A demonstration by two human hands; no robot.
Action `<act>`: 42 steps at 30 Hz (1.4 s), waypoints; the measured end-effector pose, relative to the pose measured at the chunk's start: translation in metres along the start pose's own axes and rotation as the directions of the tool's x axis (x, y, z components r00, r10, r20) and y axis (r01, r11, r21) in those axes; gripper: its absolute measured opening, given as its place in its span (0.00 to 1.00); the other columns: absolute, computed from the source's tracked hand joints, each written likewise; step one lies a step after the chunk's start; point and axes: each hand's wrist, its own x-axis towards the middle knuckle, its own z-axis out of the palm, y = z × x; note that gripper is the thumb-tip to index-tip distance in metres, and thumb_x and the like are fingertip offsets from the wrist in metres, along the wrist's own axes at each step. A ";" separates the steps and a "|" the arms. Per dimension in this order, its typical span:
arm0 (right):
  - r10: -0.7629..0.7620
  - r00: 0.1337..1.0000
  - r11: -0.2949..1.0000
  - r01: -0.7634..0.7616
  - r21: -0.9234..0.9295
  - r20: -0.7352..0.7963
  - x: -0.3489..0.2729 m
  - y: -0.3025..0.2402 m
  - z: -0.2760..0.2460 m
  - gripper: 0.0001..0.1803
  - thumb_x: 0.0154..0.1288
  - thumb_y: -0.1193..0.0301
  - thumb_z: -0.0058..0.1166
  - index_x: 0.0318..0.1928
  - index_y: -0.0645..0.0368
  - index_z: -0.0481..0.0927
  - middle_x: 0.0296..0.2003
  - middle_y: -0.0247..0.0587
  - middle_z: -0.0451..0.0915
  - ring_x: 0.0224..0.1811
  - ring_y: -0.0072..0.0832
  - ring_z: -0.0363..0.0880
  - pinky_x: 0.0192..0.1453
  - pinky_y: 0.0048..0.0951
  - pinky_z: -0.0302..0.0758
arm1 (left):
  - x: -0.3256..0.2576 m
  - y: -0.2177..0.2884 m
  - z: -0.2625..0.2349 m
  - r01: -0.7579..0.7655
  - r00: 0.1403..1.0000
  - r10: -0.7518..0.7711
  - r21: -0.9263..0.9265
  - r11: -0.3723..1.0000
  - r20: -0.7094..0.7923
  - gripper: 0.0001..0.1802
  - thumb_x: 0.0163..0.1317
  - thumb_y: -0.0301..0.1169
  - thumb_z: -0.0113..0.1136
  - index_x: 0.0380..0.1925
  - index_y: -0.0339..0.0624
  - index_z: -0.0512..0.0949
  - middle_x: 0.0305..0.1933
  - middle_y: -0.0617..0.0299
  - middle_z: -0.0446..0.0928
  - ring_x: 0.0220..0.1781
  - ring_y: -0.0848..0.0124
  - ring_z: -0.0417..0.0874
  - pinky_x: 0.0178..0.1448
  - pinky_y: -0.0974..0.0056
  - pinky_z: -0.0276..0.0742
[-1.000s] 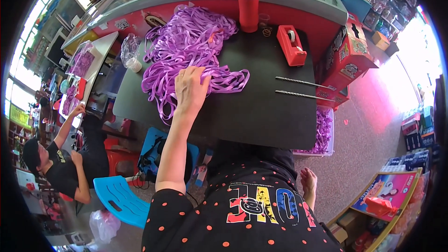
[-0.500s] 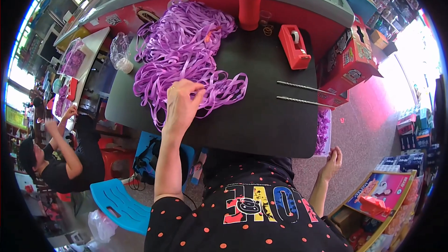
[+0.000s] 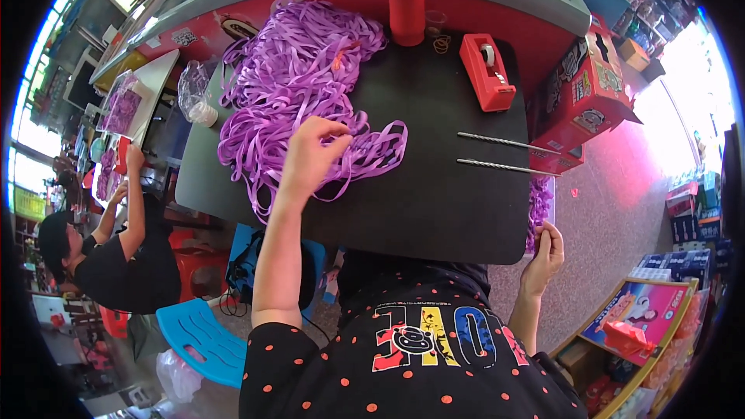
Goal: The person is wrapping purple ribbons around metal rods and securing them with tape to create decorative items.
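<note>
A large tangled heap of purple ribbon (image 3: 287, 70) covers the left and middle of the dark table (image 3: 419, 217). Over the heap's front edge, my left hand (image 3: 314, 151) has its fingers curled and pinched together at the loose ribbon loops. Which strand lies between the fingertips is hard to see. Beyond the table's right edge, my right hand (image 3: 545, 257) is low beside a pale bin (image 3: 552, 206) of short purple pieces (image 3: 539, 194). Its fingers are bent together at the bin's near end, and what they hold, if anything, is too small to make out.
Two thin metal rods (image 3: 497, 163) stick out past the table's right edge. A red tape dispenser (image 3: 487, 74), a red tumbler (image 3: 406, 8) and rubber bands (image 3: 441, 44) stand toward the back. A red carton (image 3: 582, 101) is at right. At left, another person (image 3: 116, 256) works at a side table.
My right hand has moved up to the bin with its fingers drawn in. My left hand has shifted slightly right and up over the ribbon. The other person's arms have moved toward the side table.
</note>
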 end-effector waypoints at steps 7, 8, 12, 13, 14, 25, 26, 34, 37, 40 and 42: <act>0.074 0.997 0.970 -0.068 0.234 -0.015 0.006 -0.009 -0.006 0.09 0.70 0.77 0.47 0.46 0.63 0.79 0.35 0.32 0.78 0.34 0.15 0.70 0.40 0.16 0.68 | -0.004 0.027 -0.105 -0.142 0.969 -0.100 -0.844 0.517 -0.224 0.10 0.64 0.25 0.55 0.44 0.35 0.75 0.39 0.55 0.80 0.41 0.66 0.82 0.50 0.63 0.78; 0.052 0.999 0.965 -0.054 0.256 0.015 0.007 -0.011 -0.003 0.09 0.70 0.77 0.47 0.46 0.63 0.79 0.34 0.32 0.78 0.33 0.15 0.70 0.39 0.15 0.67 | -0.008 0.030 -0.132 -0.160 0.980 -0.023 -0.852 0.499 -0.198 0.11 0.66 0.27 0.53 0.46 0.36 0.75 0.41 0.55 0.80 0.44 0.65 0.82 0.55 0.62 0.77; 0.036 0.995 0.957 -0.061 0.284 0.091 0.010 -0.010 0.012 0.09 0.70 0.76 0.47 0.46 0.64 0.79 0.34 0.33 0.78 0.33 0.16 0.69 0.40 0.16 0.67 | -0.014 0.049 -0.184 -0.357 0.913 0.007 -0.791 0.496 -0.408 0.13 0.69 0.29 0.49 0.50 0.35 0.73 0.52 0.49 0.77 0.54 0.63 0.79 0.60 0.58 0.74; 0.053 0.995 0.953 -0.077 0.293 0.089 0.009 -0.012 0.016 0.09 0.69 0.76 0.47 0.45 0.64 0.79 0.34 0.33 0.78 0.33 0.16 0.69 0.40 0.17 0.67 | -0.011 0.056 -0.180 -0.359 0.913 0.009 -0.791 0.496 -0.409 0.13 0.69 0.29 0.49 0.50 0.35 0.73 0.52 0.49 0.77 0.54 0.63 0.79 0.60 0.58 0.74; 0.051 0.994 0.952 -0.078 0.296 0.096 0.008 -0.012 0.018 0.09 0.69 0.76 0.47 0.45 0.64 0.79 0.34 0.33 0.78 0.33 0.16 0.69 0.40 0.17 0.67 | -0.009 0.065 -0.172 -0.334 0.920 0.028 -0.745 0.577 -0.391 0.13 0.69 0.29 0.49 0.50 0.35 0.73 0.53 0.48 0.77 0.54 0.63 0.79 0.59 0.59 0.75; -0.112 0.932 0.921 -0.032 0.387 0.344 0.016 -0.080 0.029 0.16 0.68 0.80 0.41 0.54 0.70 0.73 0.50 0.48 0.77 0.54 0.31 0.76 0.50 0.22 0.71 | -0.004 0.178 -0.063 0.046 0.925 0.132 -0.450 0.892 0.356 0.09 0.62 0.24 0.58 0.42 0.36 0.78 0.31 0.61 0.81 0.27 0.82 0.77 0.29 0.78 0.71; -0.149 0.900 0.898 -0.050 0.436 0.411 0.021 -0.096 0.034 0.18 0.68 0.80 0.41 0.57 0.70 0.70 0.54 0.50 0.75 0.57 0.32 0.74 0.50 0.23 0.72 | -0.002 0.192 -0.041 0.062 0.888 0.134 -0.402 0.914 0.440 0.08 0.62 0.24 0.58 0.40 0.35 0.79 0.30 0.62 0.81 0.27 0.82 0.76 0.30 0.78 0.71; -0.161 0.801 0.948 -0.036 0.315 0.576 0.059 -0.170 0.023 0.24 0.64 0.78 0.54 0.61 0.66 0.69 0.52 0.44 0.77 0.51 0.24 0.77 0.42 0.21 0.76 | 0.030 0.243 0.104 0.106 0.523 0.308 -0.419 0.902 0.795 0.11 0.63 0.28 0.59 0.42 0.33 0.79 0.30 0.63 0.82 0.25 0.83 0.77 0.25 0.78 0.70; -0.176 0.899 0.980 0.198 -0.014 0.401 0.075 -0.170 -0.001 0.09 0.60 0.79 0.59 0.42 0.66 0.81 0.36 0.37 0.83 0.36 0.19 0.80 0.42 0.20 0.77 | 0.035 0.253 0.145 0.097 0.446 0.363 -0.447 0.889 0.819 0.13 0.63 0.29 0.59 0.44 0.32 0.78 0.31 0.63 0.82 0.28 0.83 0.77 0.28 0.78 0.71; -0.199 0.929 0.944 0.268 -0.194 0.313 0.087 -0.162 -0.029 0.09 0.59 0.79 0.60 0.41 0.65 0.81 0.35 0.37 0.82 0.37 0.19 0.80 0.43 0.20 0.76 | 0.041 0.251 0.182 0.142 0.374 0.393 -0.470 0.871 0.840 0.13 0.63 0.30 0.59 0.45 0.33 0.78 0.32 0.63 0.81 0.30 0.83 0.77 0.33 0.79 0.71; -0.253 0.928 0.923 0.316 -0.219 0.275 0.095 -0.156 -0.042 0.09 0.57 0.79 0.61 0.40 0.64 0.82 0.33 0.36 0.81 0.36 0.19 0.79 0.41 0.21 0.75 | 0.050 0.255 0.198 0.290 0.319 0.332 -0.425 0.857 0.887 0.12 0.64 0.31 0.58 0.42 0.35 0.79 0.30 0.66 0.80 0.28 0.84 0.74 0.32 0.78 0.69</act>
